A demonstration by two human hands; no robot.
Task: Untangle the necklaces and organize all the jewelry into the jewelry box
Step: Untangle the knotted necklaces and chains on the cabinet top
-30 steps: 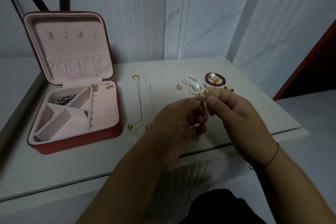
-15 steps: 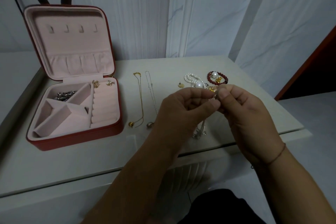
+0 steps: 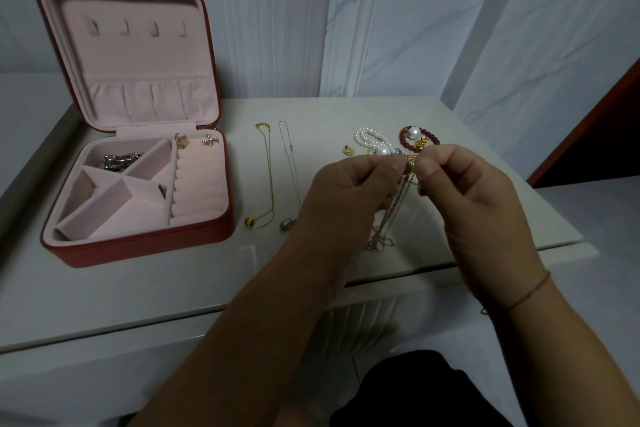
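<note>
My left hand (image 3: 349, 198) and my right hand (image 3: 467, 198) pinch the top of a thin silver necklace (image 3: 388, 218) between them above the table; its chain hangs down and its pendant end (image 3: 379, 244) rests on the table. A gold necklace (image 3: 268, 177) and a second silver necklace (image 3: 292, 170) lie straight side by side to the left. The red jewelry box (image 3: 138, 246) stands open at the left, with a silver chain piece (image 3: 119, 160) in a back compartment and two gold earrings (image 3: 195, 140) above the ring rolls.
Behind my hands lie a pearl bracelet (image 3: 370, 139), a red bead bracelet (image 3: 433, 140) with a large pearl, and a small gold stud (image 3: 348, 151). The white table (image 3: 173, 288) ends in an edge just below my wrists. A white wall stands close behind.
Both hands have risen slightly and moved toward the pearls, lifting the silver necklace so its chain hangs taut between my fingertips and the table.
</note>
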